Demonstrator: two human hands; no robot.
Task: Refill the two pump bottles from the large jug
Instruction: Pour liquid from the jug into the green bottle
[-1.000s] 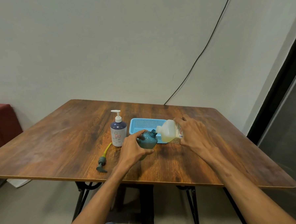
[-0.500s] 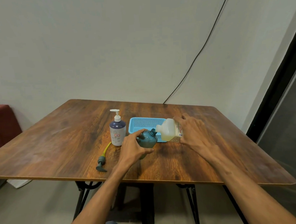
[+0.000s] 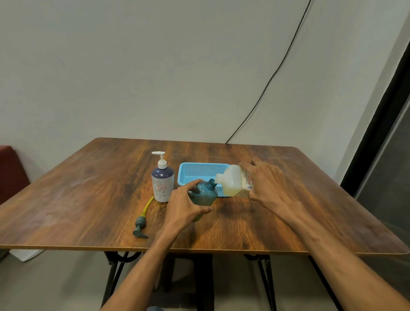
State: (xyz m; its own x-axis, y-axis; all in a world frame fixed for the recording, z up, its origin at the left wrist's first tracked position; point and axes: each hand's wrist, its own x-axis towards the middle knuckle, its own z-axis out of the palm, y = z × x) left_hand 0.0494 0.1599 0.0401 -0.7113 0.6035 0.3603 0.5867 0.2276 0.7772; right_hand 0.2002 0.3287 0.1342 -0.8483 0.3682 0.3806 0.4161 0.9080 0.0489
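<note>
1. Wooden table (image 3: 82, 197) against a plain wall, head view: a blue tray (image 3: 200, 171) sits mid-table. Just in front of it is the open teal bottle (image 3: 205, 194), with the left hand (image 3: 185, 206) curled round its body.
2. Over the tray's front edge the right hand (image 3: 264, 183) grips the jug (image 3: 231, 181) — tipped, spout at the teal neck.
3. Left of the tray: the second bottle (image 3: 162, 183), pump on; the loose pump (image 3: 141, 226) lies nearer.
4. Pour slowly with the spout centred — steady the bottle and watch for overflow.

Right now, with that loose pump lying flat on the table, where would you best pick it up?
Probably take the pump by its teal collar, pinched from above: it lies flat on the table, the collar is its thickest part, and the yellow-green tube looks thin and bendy.
</note>
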